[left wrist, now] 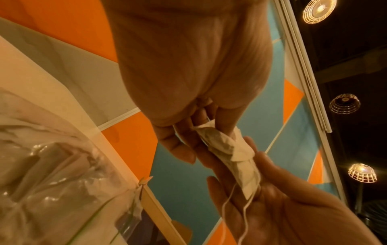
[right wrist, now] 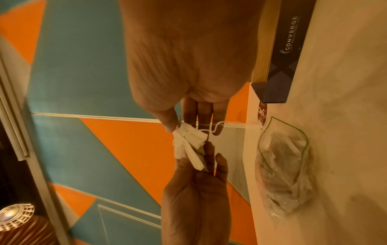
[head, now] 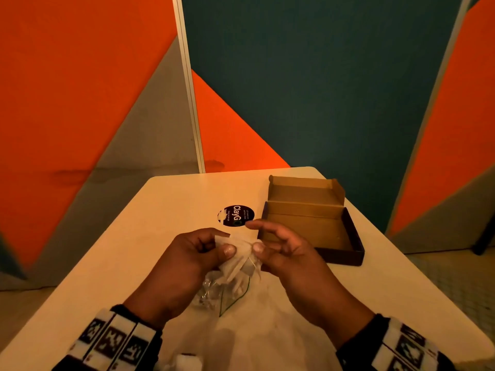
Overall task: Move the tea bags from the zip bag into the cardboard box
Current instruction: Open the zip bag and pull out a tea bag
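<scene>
A small bunch of white tea bags [head: 238, 257] with loose strings hangs between both hands above the table. My left hand [head: 225, 243] pinches its left end between thumb and fingers. From the other side my right hand [head: 254, 238] pinches it with the thumb, the other fingers loosely spread. In the wrist views the tea bags [left wrist: 234, 159] [right wrist: 189, 140] lie between the two hands' fingertips. The clear zip bag [head: 222, 293] [right wrist: 282, 165] [left wrist: 52, 174] lies open on the table under the hands, with more tea bags inside. The open cardboard box [head: 308, 226] [right wrist: 289, 49] stands just right of my right hand and looks empty.
The white table [head: 160, 223] ends just behind the box, and its right edge runs close beside the box. A round dark sticker [head: 235, 216] lies flat left of the box. Something white [head: 187, 362] shows at the near edge. Orange and teal wall panels stand behind.
</scene>
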The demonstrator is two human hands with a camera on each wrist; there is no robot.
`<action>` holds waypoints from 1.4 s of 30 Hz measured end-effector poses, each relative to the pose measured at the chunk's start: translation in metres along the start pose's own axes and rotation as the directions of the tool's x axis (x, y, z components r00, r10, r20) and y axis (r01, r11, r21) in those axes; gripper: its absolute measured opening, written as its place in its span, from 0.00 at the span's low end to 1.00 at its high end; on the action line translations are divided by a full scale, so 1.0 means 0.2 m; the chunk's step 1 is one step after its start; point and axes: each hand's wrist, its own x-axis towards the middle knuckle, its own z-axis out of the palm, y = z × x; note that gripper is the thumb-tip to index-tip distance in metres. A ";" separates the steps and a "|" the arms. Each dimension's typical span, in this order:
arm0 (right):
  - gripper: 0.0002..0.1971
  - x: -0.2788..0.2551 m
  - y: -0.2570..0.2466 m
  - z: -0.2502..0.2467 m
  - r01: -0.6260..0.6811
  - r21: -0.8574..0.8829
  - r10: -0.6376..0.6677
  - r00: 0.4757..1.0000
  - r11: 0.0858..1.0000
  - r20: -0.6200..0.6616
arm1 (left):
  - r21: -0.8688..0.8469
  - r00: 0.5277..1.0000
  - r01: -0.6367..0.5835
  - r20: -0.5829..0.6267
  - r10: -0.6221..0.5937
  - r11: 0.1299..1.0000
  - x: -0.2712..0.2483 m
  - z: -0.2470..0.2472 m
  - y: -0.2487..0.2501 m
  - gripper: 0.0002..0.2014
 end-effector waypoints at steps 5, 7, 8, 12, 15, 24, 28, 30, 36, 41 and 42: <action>0.18 -0.01 0.04 0.00 -0.001 -0.094 -0.004 0.999 0.996 -0.050 | 0.030 0.997 0.020 -0.073 -0.017 0.999 -0.01 0.02 -0.02 0.05; 0.18 0.00 0.06 -0.01 -0.035 -0.107 0.025 0.995 0.994 -0.094 | 0.034 0.993 0.033 -0.112 -0.029 0.999 -0.01 0.02 -0.02 0.04; 0.18 0.01 0.06 -0.02 -0.048 -0.109 0.035 0.993 0.993 -0.115 | 0.048 0.990 0.042 -0.137 -0.035 0.998 -0.01 0.01 -0.03 0.04; 0.16 0.03 0.08 -0.10 -0.108 -0.294 0.052 0.980 0.950 -0.192 | 0.109 0.980 0.068 -0.195 -0.046 0.992 -0.01 -0.04 -0.03 0.03; 0.13 0.04 0.06 -0.13 -0.162 -0.352 0.103 0.978 0.922 -0.181 | 0.160 0.988 0.075 -0.143 -0.052 0.984 -0.04 -0.07 0.01 0.02; 0.09 0.04 0.02 -0.05 -0.023 -0.488 0.106 0.984 0.872 0.144 | 0.556 0.993 -0.037 0.115 -0.033 0.830 -0.01 -0.04 0.06 0.01; 0.07 0.05 0.05 -0.06 -0.027 -0.551 0.087 0.993 0.834 0.082 | 0.624 0.989 -0.080 0.144 -0.014 0.777 0.00 -0.03 0.07 0.02; 0.06 0.05 0.05 -0.07 -0.039 -0.560 0.089 0.994 0.827 0.063 | 0.630 0.990 -0.066 0.136 -0.026 0.773 0.01 -0.03 0.07 0.02; 0.05 0.05 0.07 -0.13 -0.119 -0.486 0.135 0.991 0.866 -0.002 | 0.502 0.997 -0.020 0.070 -0.018 0.865 0.03 -0.10 0.10 0.06; 0.05 0.05 0.10 -0.20 -0.140 -0.630 0.168 0.986 0.764 -0.015 | 0.418 0.999 -0.043 -0.002 0.048 0.908 0.06 -0.20 0.14 0.06; 0.06 0.05 0.11 -0.22 -0.149 -0.649 0.178 0.984 0.746 -0.021 | 0.399 0.998 -0.046 -0.011 0.055 0.916 0.07 -0.22 0.15 0.06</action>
